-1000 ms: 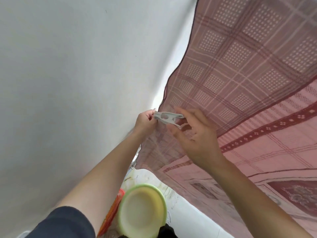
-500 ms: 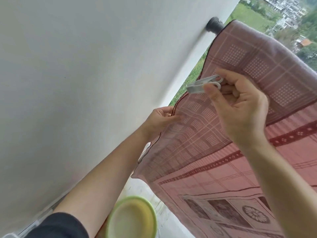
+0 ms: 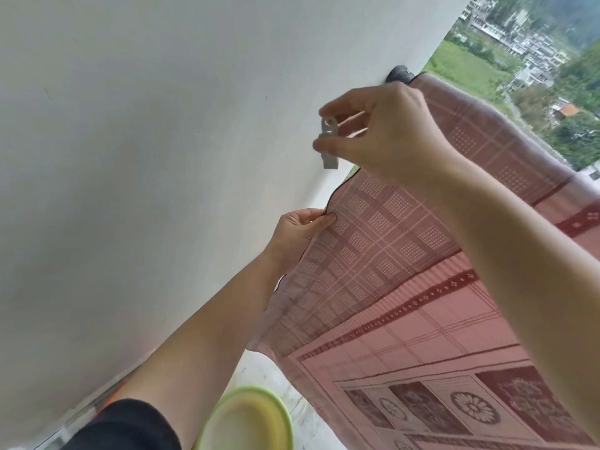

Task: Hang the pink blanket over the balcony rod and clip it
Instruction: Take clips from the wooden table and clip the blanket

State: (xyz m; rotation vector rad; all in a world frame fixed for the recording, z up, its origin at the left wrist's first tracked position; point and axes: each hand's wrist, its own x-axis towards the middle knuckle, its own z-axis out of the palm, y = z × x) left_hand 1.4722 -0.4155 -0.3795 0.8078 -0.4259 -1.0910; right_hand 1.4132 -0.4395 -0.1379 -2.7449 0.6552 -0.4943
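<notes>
Both hands are busy: the left hand (image 3: 300, 230) pinches the left hem of the pink blanket (image 3: 406, 287), which drapes over the rod (image 3: 400, 74) and hangs down-right. The right hand (image 3: 389, 134) pinches a white clip (image 3: 329, 127) clear of the cloth, its long axis now upright, holed end up; half a second ago it lay nearly level, pointing left.

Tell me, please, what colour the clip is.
The clip is pale grey, clearest in the head view.
</notes>
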